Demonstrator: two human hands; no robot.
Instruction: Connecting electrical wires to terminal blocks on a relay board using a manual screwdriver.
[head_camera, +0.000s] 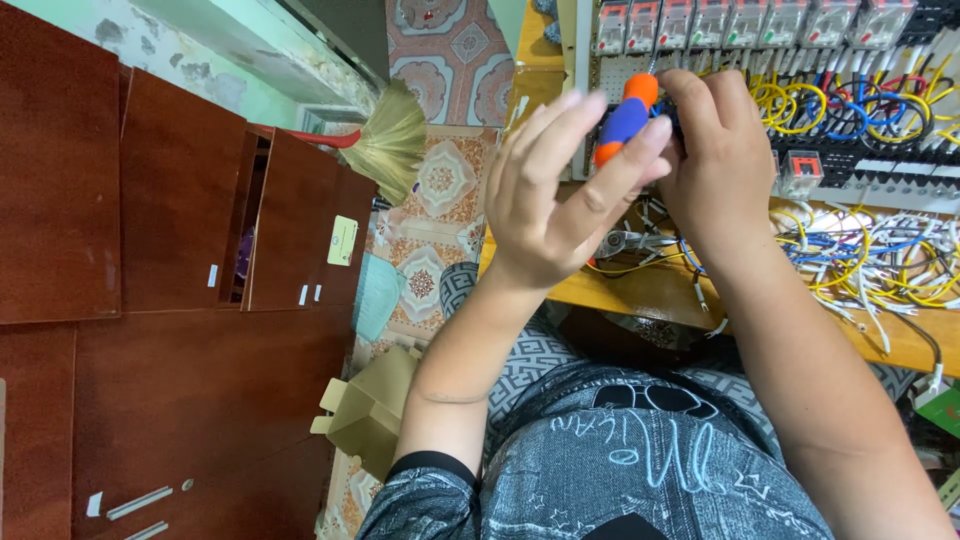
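A screwdriver (625, 118) with an orange and blue handle is held up in front of a wiring panel (850, 170). My left hand (555, 195) pinches the handle between thumb and fingers. My right hand (722, 150) curls around the other side of the handle, its back towards me. The screwdriver's shaft and tip are hidden behind my hands. Both hands are raised above a wooden board (655, 290) strewn with loose wires.
A row of clear relays (745, 22) lines the panel's top, with yellow, blue and white wires (880, 250) bundled below. Brown wooden cabinets (180, 220) fill the left. A straw broom (385, 140) and an open cardboard box (370, 410) lie on the patterned tile floor.
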